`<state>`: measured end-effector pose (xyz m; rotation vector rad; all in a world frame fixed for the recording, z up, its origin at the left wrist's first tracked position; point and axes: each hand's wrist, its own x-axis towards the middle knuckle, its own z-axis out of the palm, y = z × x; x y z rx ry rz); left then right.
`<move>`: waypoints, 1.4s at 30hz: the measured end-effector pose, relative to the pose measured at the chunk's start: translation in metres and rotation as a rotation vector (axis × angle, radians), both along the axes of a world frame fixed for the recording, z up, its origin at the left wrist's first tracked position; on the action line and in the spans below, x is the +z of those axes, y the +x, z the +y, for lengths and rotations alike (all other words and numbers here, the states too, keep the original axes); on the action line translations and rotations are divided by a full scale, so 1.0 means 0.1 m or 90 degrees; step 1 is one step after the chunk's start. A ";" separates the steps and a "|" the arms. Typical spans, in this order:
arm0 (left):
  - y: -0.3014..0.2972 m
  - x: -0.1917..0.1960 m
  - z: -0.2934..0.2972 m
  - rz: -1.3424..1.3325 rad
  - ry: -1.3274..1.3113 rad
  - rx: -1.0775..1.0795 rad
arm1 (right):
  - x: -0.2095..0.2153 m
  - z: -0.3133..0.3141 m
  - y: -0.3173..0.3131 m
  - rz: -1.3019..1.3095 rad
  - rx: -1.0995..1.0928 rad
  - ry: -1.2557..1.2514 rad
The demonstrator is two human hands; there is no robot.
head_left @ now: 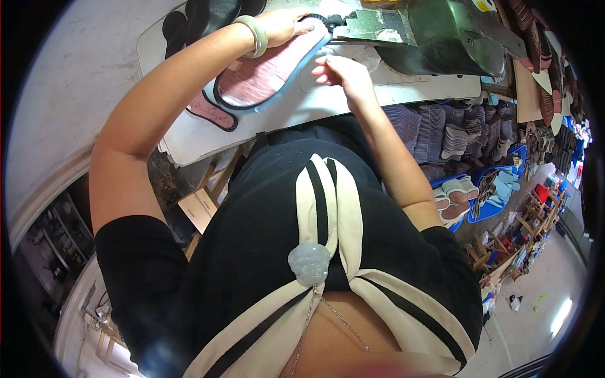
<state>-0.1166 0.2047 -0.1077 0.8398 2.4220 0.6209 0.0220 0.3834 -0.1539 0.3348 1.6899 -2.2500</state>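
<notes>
A pink sole-shaped piece with black edging (261, 74), like a shoe insole, lies slanted over the white worktable. Its far end meets the needle area of a green sewing machine (435, 38). My left hand (285, 28), a pale green bangle at its wrist, grips the piece's far left edge with the thumb on top. Just right of the piece, my right hand (345, 74) hovers with fingers loosely bent and a little apart, seemingly holding nothing. A second pink edged piece (211, 113) lies partly under the first, at its left.
The white worktable (353, 101) curves in front of me. Dark pieces (208, 22) are heaped at its far left. Stacks of soles (419, 129) stand beyond its right side, near blue baskets (488, 211) of footwear parts. A wooden stool (198, 208) is at lower left.
</notes>
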 end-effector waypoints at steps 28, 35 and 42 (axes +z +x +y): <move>-0.30 -0.43 0.04 0.189 0.222 0.462 | -0.13 -0.48 0.24 -0.065 -0.048 -0.195; -0.23 0.13 0.21 0.318 0.117 0.245 | -0.12 -0.36 -0.02 -0.076 -0.062 -0.142; -0.57 -0.12 0.04 -0.181 0.065 -0.131 | -0.06 -0.28 -0.24 -0.084 -0.022 -0.065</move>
